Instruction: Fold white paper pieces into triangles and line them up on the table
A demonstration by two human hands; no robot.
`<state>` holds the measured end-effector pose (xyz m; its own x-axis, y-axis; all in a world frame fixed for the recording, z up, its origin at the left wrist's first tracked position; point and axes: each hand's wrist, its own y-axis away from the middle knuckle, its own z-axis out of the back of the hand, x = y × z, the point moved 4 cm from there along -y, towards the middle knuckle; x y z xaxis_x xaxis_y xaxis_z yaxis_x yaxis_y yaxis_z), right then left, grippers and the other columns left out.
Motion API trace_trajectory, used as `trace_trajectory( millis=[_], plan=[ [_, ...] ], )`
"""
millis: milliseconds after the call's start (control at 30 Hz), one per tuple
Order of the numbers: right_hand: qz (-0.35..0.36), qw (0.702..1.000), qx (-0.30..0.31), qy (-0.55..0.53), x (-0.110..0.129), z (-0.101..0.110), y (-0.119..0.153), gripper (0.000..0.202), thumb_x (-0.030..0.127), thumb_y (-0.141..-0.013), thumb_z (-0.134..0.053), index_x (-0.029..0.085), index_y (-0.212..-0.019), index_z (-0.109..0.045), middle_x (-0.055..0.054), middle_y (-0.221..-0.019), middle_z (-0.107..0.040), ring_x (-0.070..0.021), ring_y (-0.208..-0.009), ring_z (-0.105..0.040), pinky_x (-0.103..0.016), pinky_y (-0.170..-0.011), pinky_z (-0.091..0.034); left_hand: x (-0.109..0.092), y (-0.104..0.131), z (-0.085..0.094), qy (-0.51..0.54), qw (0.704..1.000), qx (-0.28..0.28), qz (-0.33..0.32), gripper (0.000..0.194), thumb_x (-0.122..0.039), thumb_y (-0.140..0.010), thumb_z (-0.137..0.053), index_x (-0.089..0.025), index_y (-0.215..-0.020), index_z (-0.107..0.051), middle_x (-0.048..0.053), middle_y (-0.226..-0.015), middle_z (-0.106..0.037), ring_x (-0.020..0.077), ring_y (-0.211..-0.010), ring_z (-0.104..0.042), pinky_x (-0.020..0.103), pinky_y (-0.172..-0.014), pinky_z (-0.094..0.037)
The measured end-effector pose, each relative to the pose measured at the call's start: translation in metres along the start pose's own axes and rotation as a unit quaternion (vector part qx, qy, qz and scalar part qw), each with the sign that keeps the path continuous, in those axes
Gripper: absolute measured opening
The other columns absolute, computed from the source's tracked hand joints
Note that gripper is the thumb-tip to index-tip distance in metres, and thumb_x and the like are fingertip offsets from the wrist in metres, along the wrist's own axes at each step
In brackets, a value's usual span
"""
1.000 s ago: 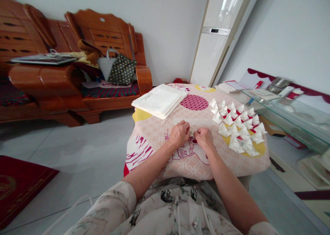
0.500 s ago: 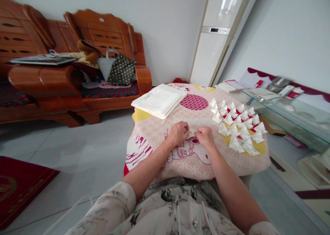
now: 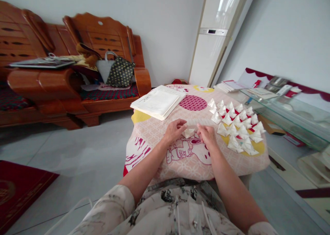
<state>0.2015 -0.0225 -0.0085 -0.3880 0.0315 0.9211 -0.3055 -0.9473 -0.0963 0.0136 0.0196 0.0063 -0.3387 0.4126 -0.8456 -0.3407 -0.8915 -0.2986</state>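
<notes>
Your left hand (image 3: 174, 131) and right hand (image 3: 207, 135) sit wider apart than before, so the folded paper (image 3: 189, 133) between them, over the tablecloth (image 3: 151, 132), shows better (whether your curled fingers grip it, I can't tell).

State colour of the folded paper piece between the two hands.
Folded paper piece: off-white to cream; shows best in the head view.

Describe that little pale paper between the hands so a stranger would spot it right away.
Find the table with the pink patterned cloth. Near its middle, the left hand and right hand frame a small pale paper. Similar-looking folded pieces cluster on the table's right side; this one sits apart from them, right between the fingers.
</notes>
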Motion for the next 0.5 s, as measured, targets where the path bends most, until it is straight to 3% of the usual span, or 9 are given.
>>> trace_trajectory(
  millis=[167, 367, 500],
  plan=[
    [0.031, 0.997, -0.043, -0.049, 0.004, 0.005, 0.001, 0.042, 0.056, -0.080, -0.060, 0.020, -0.059, -0.057, 0.001, -0.047, -0.055, -0.0144, -0.042, -0.050, -0.025, -0.042, -0.037, -0.001, 0.001, 0.008, -0.026, 0.998, -0.058, 0.018, 0.032, -0.039, -0.093, -0.053, -0.014, -0.094, -0.072, 0.005, -0.089, -0.075, 0.0173, -0.082, -0.068, 0.026, -0.077, -0.052],
    [0.132, 0.991, 0.015, -0.010, 0.019, 0.000, 0.007, 0.029, 0.045, -0.075, -0.069, 0.016, -0.075, -0.072, -0.001, -0.061, -0.064, -0.0155, -0.055, -0.056, -0.025, -0.052, -0.043, -0.003, 0.004, 0.003, -0.080, 0.996, -0.041, 0.028, 0.024, -0.035, -0.086, -0.063, -0.014, -0.092, -0.073, 0.005, -0.084, -0.075, 0.0152, -0.067, -0.065, 0.026, -0.067, -0.048],
    [0.151, 0.987, 0.052, 0.016, 0.019, -0.007, 0.008, 0.026, 0.040, -0.072, -0.071, 0.015, -0.082, -0.075, -0.001, -0.060, -0.066, -0.0155, -0.055, -0.057, -0.025, -0.054, -0.043, -0.003, 0.004, 0.001, -0.095, 0.994, -0.031, 0.039, 0.019, -0.029, -0.084, -0.063, -0.015, -0.091, -0.073, 0.005, -0.085, -0.075, 0.0148, -0.066, -0.065, 0.025, -0.065, -0.048]
  ],
)
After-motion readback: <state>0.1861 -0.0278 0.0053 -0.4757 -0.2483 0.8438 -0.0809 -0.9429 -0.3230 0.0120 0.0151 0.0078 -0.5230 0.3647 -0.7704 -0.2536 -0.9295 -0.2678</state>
